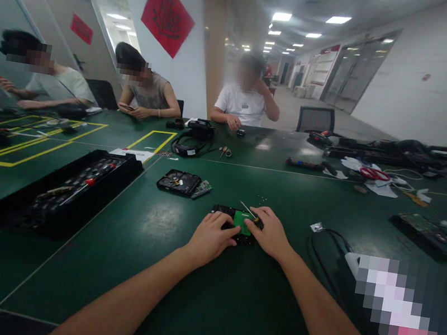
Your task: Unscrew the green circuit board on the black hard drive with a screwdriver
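Observation:
A hard drive (243, 220) with a green circuit board facing up lies on the table in front of me. My left hand (211, 237) grips its left side, with the fingers bent over the edge and the thumb across the board. In my right hand (272, 235) is a screwdriver (258, 221), its shaft pointing up and left, away from the board. Right fingertips rest at the board's right edge. Several tiny screws (261, 199) are scattered just beyond the drive. Farther left sits another drive (179, 182) with a loose circuit board (202, 189) beside it.
A long black tray (4, 212) holding parts stands at the left. To the right are a cable (330, 231), a blurred-out object and another device with a circuit board (428, 237). Tools and papers (381, 187) lie farther back. Three people sit across the table.

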The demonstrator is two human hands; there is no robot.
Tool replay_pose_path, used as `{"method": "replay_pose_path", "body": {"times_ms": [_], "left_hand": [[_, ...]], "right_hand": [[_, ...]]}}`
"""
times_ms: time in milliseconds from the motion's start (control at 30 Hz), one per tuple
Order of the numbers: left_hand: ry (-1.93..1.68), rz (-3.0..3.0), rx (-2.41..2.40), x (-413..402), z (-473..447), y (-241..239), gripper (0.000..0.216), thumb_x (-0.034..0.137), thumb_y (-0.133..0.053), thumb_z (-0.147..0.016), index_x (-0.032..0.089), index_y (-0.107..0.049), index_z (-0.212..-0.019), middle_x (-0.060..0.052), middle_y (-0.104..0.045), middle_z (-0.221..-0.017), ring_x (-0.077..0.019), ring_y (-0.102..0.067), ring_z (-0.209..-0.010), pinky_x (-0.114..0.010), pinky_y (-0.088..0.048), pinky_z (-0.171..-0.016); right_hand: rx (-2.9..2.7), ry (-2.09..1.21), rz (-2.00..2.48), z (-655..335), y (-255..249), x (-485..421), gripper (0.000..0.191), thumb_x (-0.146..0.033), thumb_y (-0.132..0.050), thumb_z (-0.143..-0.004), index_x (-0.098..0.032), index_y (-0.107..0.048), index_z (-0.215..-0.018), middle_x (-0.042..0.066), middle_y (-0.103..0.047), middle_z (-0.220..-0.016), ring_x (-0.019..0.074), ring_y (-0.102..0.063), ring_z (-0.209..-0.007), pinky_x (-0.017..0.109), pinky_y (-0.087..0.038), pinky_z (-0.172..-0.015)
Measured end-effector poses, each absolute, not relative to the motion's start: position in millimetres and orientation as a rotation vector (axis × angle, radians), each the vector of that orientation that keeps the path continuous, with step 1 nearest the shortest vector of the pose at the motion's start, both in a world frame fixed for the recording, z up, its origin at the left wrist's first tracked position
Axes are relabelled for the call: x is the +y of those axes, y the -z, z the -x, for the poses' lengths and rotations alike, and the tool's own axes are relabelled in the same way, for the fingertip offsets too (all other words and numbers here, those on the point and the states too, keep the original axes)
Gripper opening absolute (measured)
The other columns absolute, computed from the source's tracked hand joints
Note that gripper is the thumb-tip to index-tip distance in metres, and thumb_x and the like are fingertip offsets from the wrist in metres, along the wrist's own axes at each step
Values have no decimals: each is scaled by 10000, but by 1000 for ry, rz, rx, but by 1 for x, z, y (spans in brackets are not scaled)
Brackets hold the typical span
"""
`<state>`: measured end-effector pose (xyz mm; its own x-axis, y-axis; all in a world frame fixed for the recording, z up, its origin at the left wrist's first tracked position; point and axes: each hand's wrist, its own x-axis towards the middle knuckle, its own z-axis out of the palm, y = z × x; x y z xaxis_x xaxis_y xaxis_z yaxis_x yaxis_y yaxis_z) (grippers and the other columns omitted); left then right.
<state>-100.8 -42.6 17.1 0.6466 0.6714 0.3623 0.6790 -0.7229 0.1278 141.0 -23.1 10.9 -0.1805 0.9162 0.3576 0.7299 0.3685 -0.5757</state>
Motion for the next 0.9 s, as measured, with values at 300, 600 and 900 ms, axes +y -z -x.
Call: {"method": "replay_pose_path", "body": {"times_ms": [300, 600, 900], "left_hand": [[644, 2841, -1186, -42, 100, -17, 347, 352, -694, -959, 272, -693, -1297, -92, -630, -1237, -277, -565, -1137, -466, -494, -969], [667, 2852, -1139, -31, 100, -4, 369, 238, -654, -975, 300, -665, -1339, -82, -651, -1333, -265, -579, -1237, -483, -476, -1054], [747, 2837, -1162, -30, 104, -4, 355, 390, -700, -953, 263, -687, -1283, -94, -612, -1429, -298, -480, -1412, -537, -415, -1160]], "right_hand": [[-2053, -405, 1468, -143, -13, -21, 390, -399, -639, -954, -168, -678, -1265, 129, -698, -1224, 261, -661, -1089, 405, -505, -962], [-1984, -296, 1589, -144, -10, -22, 277, -437, -635, -937, -181, -700, -1018, 101, -705, -997, 242, -652, -905, 371, -489, -820], [-1904, -315, 1626, -155, -11, -26, 268, -436, -582, -955, -220, -699, -848, 46, -717, -852, 222, -651, -778, 345, -445, -729]]}}
